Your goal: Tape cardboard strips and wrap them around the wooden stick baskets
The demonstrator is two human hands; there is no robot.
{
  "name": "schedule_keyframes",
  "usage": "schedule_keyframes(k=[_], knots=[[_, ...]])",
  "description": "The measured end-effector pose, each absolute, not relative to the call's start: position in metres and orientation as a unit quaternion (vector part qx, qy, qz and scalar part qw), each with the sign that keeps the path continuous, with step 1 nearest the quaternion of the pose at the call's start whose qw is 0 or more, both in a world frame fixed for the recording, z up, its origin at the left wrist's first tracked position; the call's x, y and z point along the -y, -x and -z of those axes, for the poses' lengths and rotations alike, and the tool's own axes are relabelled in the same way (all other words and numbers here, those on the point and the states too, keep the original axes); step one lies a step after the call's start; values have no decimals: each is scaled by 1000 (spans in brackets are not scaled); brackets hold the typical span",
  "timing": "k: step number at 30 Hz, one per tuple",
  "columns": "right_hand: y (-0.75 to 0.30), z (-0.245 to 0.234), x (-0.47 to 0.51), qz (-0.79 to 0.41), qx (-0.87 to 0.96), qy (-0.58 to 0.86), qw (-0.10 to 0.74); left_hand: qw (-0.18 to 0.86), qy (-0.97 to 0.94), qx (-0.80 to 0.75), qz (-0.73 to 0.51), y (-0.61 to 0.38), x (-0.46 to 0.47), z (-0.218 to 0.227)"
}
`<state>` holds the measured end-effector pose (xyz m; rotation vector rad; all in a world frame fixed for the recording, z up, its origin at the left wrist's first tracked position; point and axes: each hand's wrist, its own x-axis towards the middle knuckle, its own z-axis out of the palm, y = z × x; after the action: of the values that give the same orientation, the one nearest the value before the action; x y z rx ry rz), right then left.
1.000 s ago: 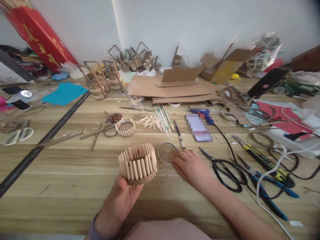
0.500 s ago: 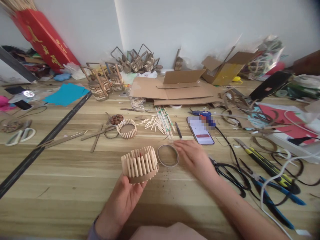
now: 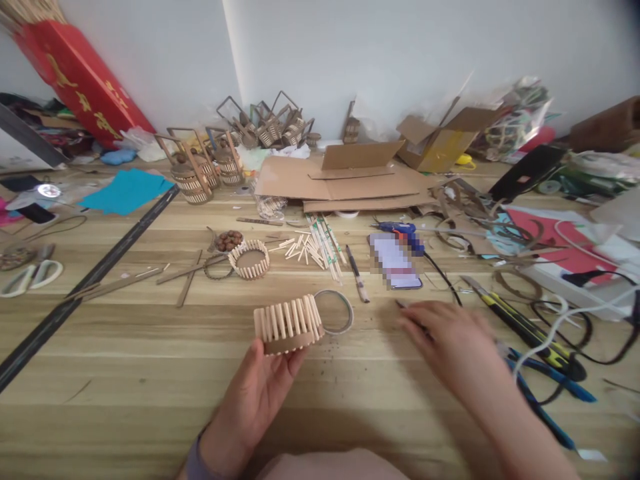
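Observation:
My left hand is closed round the base of a small round basket made of upright wooden sticks on a cardboard bottom, held just above the wooden table. A ring of tape lies right behind the basket. My right hand hovers to the right of the ring, fingers stretched out flat and slightly blurred, over the black scissors, of which only a blade tip shows. It holds nothing.
A phone, a blue glue gun, a craft knife and loose sticks lie behind. A smaller stick basket sits left of them. A yellow knife, blue pliers and cables crowd the right; cardboard sheets lie at the back.
My right hand left the tape ring and moved right, over the black scissors. My left hand tilted the basket, so its side now faces me.

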<state>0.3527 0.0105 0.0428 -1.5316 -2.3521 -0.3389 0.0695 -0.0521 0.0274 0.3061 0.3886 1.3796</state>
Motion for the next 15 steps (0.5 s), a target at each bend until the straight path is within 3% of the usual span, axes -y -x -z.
schedule_keyframes(k=[4, 15], knots=[[-288, -32, -8, 7, 901, 412, 137, 750, -137, -204, -614, -71, 55, -33], [-263, -15, -31, 36, 917, 379, 116, 770, -165, -189, -587, -64, 66, -19]])
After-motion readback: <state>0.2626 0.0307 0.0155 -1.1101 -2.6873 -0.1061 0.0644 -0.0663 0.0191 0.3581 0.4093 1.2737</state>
